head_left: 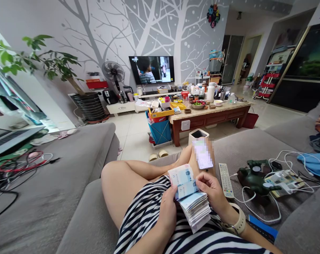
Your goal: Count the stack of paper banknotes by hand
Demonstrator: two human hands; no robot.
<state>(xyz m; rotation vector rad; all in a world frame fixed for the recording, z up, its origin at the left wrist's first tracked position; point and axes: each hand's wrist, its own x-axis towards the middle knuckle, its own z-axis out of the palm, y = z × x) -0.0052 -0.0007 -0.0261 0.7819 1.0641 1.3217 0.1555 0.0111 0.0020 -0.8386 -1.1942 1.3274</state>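
Observation:
A thick wad of pale blue paper notes [193,201] sits in both hands above my striped dress, its top sheets fanned apart. My left hand [167,215] grips the wad from below and at its side. Thumb and fingers of my right hand [209,188] pinch the upper sheets from the right. A smartphone [203,155] with a blurred screen rests against my raised leg, just beyond the notes, and neither hand touches it. A pale watch [238,222] is strapped on my right wrist.
I sit on a grey sofa [255,148]. To my right lie a TV remote [225,180], a dark green toy [255,178], a white power strip [280,180] and white cables. Tangled cables [17,165] lie to my left. A crowded wooden coffee table [210,118] stands ahead.

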